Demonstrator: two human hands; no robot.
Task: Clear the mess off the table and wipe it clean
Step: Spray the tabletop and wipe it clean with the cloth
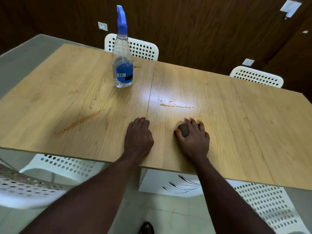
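My right hand (194,137) presses a small dark grey cloth (183,130) onto the light wooden table (236,124) near its front edge; only a bit of the cloth shows under the fingers. My left hand (138,137) lies flat on the table just to the left, palm down, holding nothing. An orange smear (79,122) runs diagonally at the front left. Thin orange streaks (175,105) lie in the glare just beyond my right hand. A clear spray bottle (122,65) with a blue nozzle and label stands upright at the back centre, with a small orange spot (137,66) beside it.
White perforated chairs stand at the far side (143,48), (258,77) and at the near side (64,166), (266,205). A white drawer unit (168,183) sits under the table. A dark wood-panelled wall rises behind.
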